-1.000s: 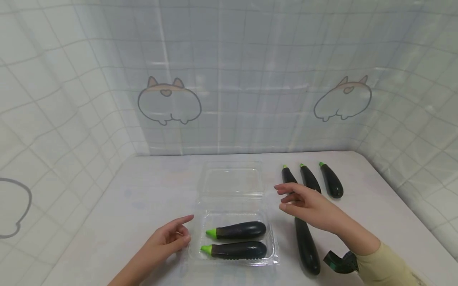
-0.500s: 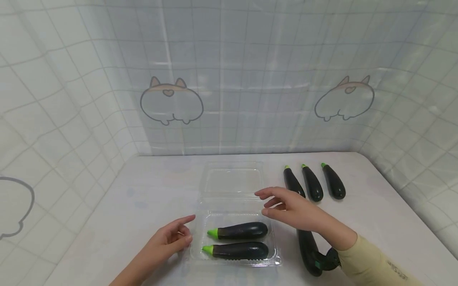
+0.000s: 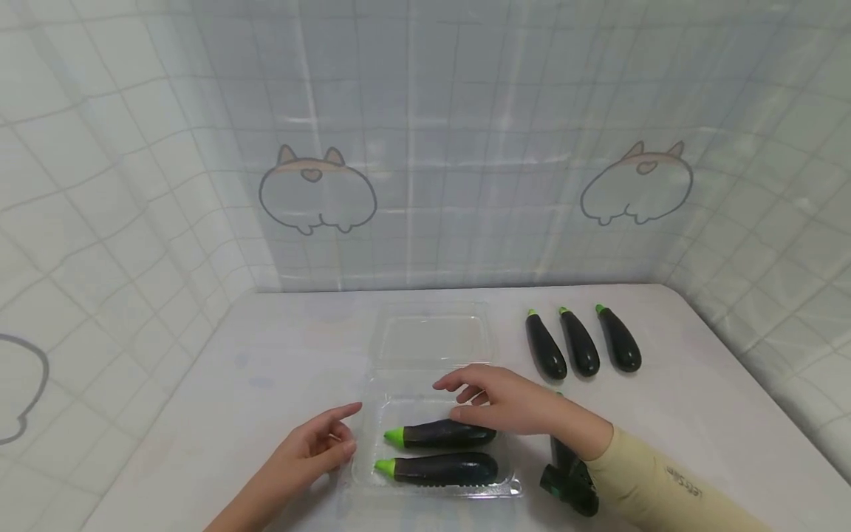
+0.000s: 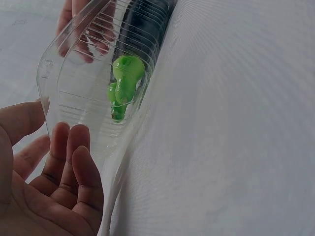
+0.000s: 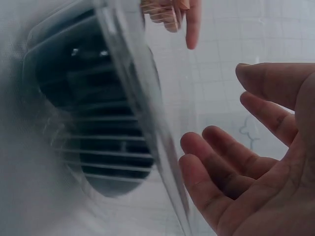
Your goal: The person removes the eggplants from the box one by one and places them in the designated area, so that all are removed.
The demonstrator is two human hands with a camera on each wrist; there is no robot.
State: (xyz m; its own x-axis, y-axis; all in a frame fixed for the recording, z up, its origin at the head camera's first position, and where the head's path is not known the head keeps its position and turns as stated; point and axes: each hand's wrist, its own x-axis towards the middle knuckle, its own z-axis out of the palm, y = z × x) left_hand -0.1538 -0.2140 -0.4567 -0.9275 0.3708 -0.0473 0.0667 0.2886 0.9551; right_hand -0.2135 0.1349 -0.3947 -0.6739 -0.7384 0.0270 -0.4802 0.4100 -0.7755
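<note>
A clear plastic clamshell box (image 3: 368,484) lies on the table with its lid (image 3: 432,336) folded back. Two eggplants with green stems, a rear eggplant (image 3: 432,434) and a front eggplant (image 3: 445,468), lie side by side inside. My left hand (image 3: 312,447) is at the box's left rim, fingers loosely bent; whether it touches the rim I cannot tell. Above the right end of the rear eggplant hovers my right hand (image 3: 505,399), with nothing in its relaxed fingers. The right wrist view shows those fingers (image 5: 197,182) beside the box wall.
Three more eggplants (image 3: 547,347) lie in a row at the table's back right. Another eggplant (image 3: 565,458), partly hidden by the right forearm and the dark wrist camera (image 3: 570,484), lies right of the box. A grid-patterned curtain (image 3: 425,185) encloses the table's back and sides.
My right hand has moved left and nearer, from over the loose eggplants to above the box. The left hand has stayed at the box's left rim.
</note>
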